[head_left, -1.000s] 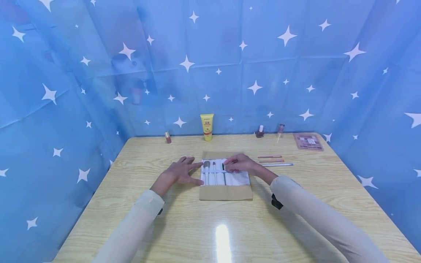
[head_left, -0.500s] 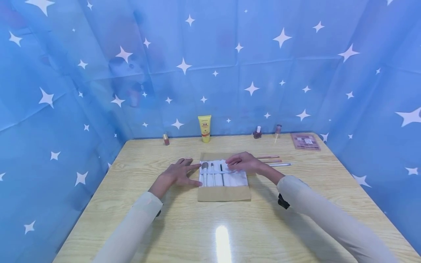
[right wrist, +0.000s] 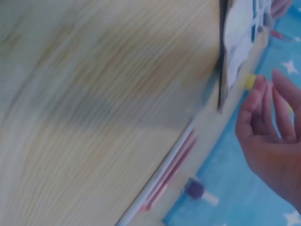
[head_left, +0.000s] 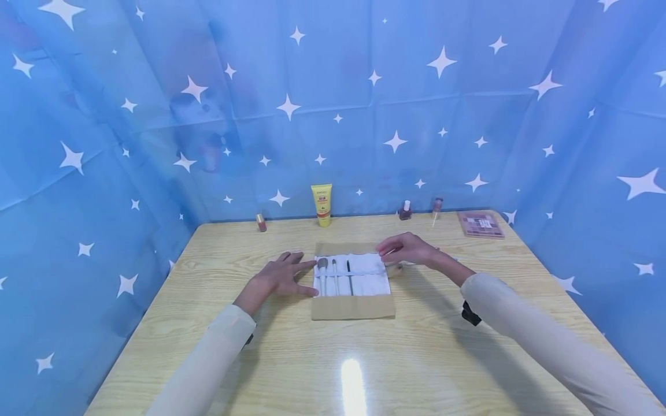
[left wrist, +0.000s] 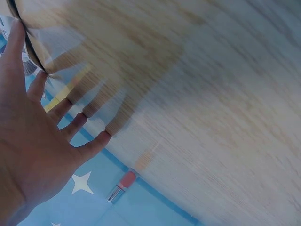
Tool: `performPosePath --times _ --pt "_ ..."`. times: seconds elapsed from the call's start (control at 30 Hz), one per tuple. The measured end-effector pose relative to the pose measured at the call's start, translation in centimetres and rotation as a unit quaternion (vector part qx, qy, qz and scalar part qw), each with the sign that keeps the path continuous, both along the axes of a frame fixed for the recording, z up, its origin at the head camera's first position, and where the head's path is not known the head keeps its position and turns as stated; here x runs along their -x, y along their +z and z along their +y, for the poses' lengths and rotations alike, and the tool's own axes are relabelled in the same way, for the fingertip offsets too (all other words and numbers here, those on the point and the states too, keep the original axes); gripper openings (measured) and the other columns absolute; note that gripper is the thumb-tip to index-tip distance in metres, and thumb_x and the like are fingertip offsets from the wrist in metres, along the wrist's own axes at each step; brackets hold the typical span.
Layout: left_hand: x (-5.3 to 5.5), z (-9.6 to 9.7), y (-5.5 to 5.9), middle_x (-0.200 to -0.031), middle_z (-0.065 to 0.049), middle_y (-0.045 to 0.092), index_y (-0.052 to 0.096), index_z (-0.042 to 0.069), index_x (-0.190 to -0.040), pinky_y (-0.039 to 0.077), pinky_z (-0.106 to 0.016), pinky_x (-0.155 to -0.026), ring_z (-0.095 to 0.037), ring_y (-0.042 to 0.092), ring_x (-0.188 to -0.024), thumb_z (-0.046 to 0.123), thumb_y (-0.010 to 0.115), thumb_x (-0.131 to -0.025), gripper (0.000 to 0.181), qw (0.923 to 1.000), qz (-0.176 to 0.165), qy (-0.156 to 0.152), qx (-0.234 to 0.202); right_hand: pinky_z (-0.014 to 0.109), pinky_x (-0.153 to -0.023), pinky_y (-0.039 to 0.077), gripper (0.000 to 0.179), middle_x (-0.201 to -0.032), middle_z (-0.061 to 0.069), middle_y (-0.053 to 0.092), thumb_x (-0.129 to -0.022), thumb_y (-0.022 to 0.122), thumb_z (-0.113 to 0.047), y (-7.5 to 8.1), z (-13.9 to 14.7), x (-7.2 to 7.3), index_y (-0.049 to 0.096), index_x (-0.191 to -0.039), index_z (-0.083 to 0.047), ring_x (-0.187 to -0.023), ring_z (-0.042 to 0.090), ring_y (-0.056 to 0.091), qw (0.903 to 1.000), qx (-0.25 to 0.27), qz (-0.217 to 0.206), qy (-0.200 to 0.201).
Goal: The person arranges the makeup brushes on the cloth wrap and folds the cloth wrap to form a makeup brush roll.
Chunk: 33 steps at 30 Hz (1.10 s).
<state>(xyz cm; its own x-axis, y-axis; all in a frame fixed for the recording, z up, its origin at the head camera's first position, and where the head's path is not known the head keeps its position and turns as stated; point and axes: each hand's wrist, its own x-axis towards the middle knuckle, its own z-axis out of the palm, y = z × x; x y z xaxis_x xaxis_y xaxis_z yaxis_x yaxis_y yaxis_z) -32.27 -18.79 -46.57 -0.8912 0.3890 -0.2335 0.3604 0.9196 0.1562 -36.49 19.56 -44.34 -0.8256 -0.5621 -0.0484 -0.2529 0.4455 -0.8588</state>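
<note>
The left hand (head_left: 282,276) is spreading its fingers, with thumb and index finger resting at the left edge of an unfolded tan brush case (head_left: 354,308). The right hand (head_left: 409,252) is hanging just above the case's far right corner, fingers loosely bent, apparently pinching nothing.

Between the hands, the case is lying flat, showing a white lining (head_left: 372,284) with a strap across it. Three makeup brushes are sitting there: nearest the left hand a large fluffy brush (head_left: 322,263), then a small pale-handled brush (head_left: 335,267), then a slim dark brush (head_left: 351,284).

What has just changed is the right hand: a second ago it was touching the dark brush, and now it is moving off to the right, leaving that brush lying unheld. This brush appears to be settled under the strap, so placing it looks finished.

Beneath and beside the right hand, a white stick (head_left: 450,258) and two slender pink sticks (right wrist: 174,167), likely brushes too, are lying on the table (head_left: 260,358), outside the case.

Beyond both hands, a yellow tube (head_left: 322,205) is standing near the table's far edge.
</note>
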Motion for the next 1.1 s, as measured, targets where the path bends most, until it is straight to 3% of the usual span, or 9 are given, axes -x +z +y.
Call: performPosePath --times 0.13,0.27,0.5,0.77,1.1 --pt "0.0 -0.1 0.0 -0.172 -0.005 0.022 0.034 0.043 -0.162 0.022 -0.068 -0.120 -0.035 0.016 -0.158 0.086 0.059 -0.082 0.093 1.0000 -0.002 0.000 -0.002 0.046 -0.095 0.058 0.038 -0.127 0.032 0.066 -0.100 0.069 -0.005 0.4 1.8 0.3 0.062 -0.133 0.013 -0.118 0.040 0.067 1.0000 0.000 0.002 -0.006" --pt "0.0 -0.2 -0.1 -0.173 -0.005 0.021 0.033 0.043 -0.162 0.021 -0.069 -0.120 -0.035 0.015 -0.159 0.086 0.058 -0.082 0.094 1.0000 0.001 -0.001 0.000 0.042 -0.094 0.059 0.039 -0.128 0.034 0.064 -0.100 0.068 -0.003 0.9 3.7 0.4 0.059 -0.135 0.014 -0.120 0.043 0.065 0.9999 0.001 0.007 -0.008" --pt "0.1 -0.2 -0.2 -0.172 -0.006 0.022 0.034 0.043 -0.162 0.023 -0.069 -0.120 -0.036 0.016 -0.158 0.086 0.059 -0.082 0.094 1.0000 0.001 -0.004 -0.004 0.030 -0.085 0.061 0.034 -0.121 0.029 0.070 -0.098 0.071 -0.003 1.0 6.9 0.3 0.066 -0.129 0.010 -0.110 0.032 0.071 0.9989 -0.020 0.038 -0.020" --pt "0.1 -0.1 -0.2 -0.172 -0.005 0.023 0.034 0.042 -0.162 0.024 -0.068 -0.120 -0.035 0.017 -0.158 0.086 0.059 -0.082 0.094 1.0000 0.001 -0.002 0.000 0.041 -0.092 0.060 0.035 -0.124 0.030 0.069 -0.099 0.069 -0.005 1.0 10.6 0.0 0.064 -0.130 0.012 -0.116 0.041 0.067 0.9959 -0.061 0.048 -0.047" --pt "0.2 0.0 -0.1 -0.172 -0.006 0.022 0.033 0.042 -0.162 0.025 -0.067 -0.120 -0.035 0.016 -0.158 0.086 0.058 -0.082 0.095 1.0000 0.000 -0.003 0.005 0.023 -0.084 0.057 0.037 -0.123 0.030 0.069 -0.098 0.071 -0.005 0.1 15.4 0.0 0.063 -0.128 0.015 -0.111 0.037 0.070 0.9912 -0.090 0.063 -0.074"
